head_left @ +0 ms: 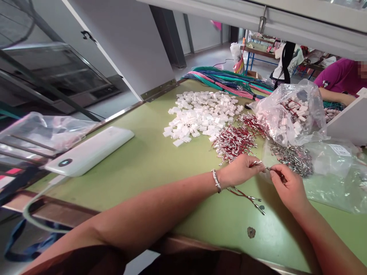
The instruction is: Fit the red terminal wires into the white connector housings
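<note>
My left hand (pixel 240 169), with a silver bracelet on the wrist, pinches the metal end of a short red wire. My right hand (pixel 287 186) pinches the other small metal piece, fingertip to fingertip with the left. Both hands hover over the green table (pixel 149 160). A finished red wire (pixel 246 198) with metal tips lies just under my left wrist. Beyond my hands lie a pile of red wires (pixel 233 141) and a heap of small metal parts (pixel 295 158) on clear plastic.
A pile of white plastic connectors (pixel 200 114) lies farther back. A clear bag (pixel 289 112) holds assembled pieces. A white power bank (pixel 88 151) sits at the left. Coloured cable bundles (pixel 229 80) lie at the far edge. A person in a purple shirt (pixel 341 76) sits at right.
</note>
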`<state>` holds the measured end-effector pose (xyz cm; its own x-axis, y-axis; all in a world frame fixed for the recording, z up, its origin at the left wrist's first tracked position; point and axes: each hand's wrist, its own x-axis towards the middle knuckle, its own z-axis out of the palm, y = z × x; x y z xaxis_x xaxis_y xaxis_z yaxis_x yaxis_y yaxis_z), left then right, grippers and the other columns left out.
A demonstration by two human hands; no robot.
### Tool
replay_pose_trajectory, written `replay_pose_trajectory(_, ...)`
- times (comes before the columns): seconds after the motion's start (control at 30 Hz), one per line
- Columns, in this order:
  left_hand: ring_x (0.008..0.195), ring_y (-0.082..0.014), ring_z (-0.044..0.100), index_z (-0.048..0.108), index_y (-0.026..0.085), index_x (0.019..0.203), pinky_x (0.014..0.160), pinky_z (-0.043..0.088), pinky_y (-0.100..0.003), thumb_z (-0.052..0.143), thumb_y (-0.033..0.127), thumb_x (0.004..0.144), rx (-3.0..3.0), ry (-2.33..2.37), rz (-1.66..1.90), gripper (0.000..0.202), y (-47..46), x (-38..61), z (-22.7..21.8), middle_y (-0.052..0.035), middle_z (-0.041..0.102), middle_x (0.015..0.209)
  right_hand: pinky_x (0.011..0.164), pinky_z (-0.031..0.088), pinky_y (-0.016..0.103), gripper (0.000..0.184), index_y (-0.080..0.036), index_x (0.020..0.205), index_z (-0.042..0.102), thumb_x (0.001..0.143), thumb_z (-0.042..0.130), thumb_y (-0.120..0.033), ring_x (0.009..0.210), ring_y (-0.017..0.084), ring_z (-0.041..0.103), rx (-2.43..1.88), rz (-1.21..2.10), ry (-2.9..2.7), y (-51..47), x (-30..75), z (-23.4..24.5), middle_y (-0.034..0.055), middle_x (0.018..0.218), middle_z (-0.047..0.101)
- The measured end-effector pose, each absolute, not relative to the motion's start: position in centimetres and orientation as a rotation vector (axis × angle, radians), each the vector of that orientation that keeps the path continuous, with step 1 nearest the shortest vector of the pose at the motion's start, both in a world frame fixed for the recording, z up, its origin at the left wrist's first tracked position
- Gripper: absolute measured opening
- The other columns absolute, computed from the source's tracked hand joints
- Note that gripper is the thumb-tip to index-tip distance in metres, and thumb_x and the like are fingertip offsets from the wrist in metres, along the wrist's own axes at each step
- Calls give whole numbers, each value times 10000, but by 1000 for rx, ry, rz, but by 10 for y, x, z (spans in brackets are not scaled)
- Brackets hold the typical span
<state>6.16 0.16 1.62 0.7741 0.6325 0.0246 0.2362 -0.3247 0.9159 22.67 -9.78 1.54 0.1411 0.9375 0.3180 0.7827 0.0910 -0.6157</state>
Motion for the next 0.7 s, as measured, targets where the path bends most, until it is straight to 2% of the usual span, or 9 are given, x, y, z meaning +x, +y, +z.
replay_pose_trajectory(0.2,714,-148,595,707,129,827,664,427,-233,452,223,912,2208,619,450,285,1,56,26,-33,690,758,636,445,314,159,-244,819,644,881,500,-265,662,184,593,-1636,387,-1783,-95,230,17,27,731,664)
replay_pose_trajectory(0.27,800,-174,612,715,167,908,730,422,-256,436,195,900,2336,535,457,281,-3,50,29,-42,712,871,621,448,301,162,-234,784,661,865,521,-235,653,180,595,-1636,495,-1812,-97,227,21,18,704,663)
replay_pose_trajectory(0.33,793,-181,625,717,215,955,712,416,-257,425,185,875,2471,482,415,304,-2,43,25,-35,721,886,620,456,265,166,-230,749,672,858,547,-217,651,154,604,-1710,525,-1836,-99,224,23,-7,691,671)
replay_pose_trajectory(0.4,777,-162,637,706,275,996,693,410,-240,381,172,853,2513,422,485,370,5,42,12,-2,728,888,629,459,215,111,-234,824,693,850,586,-223,675,119,620,-1784,551,-1831,-97,224,22,-33,744,698)
replay_pose_trajectory(0.5,769,-129,643,694,340,988,703,414,-214,363,219,858,2498,411,506,376,14,47,-2,54,735,903,654,442,203,139,-205,936,693,885,569,-240,706,104,609,-1796,695,-1792,-93,228,25,-9,812,712)
replay_pose_trajectory(0.7,760,-152,661,703,308,976,716,432,-250,340,243,822,2550,563,220,400,5,51,18,34,746,926,677,403,224,177,-195,938,692,913,534,-270,740,112,589,-1859,612,-2034,-94,232,38,9,847,706)
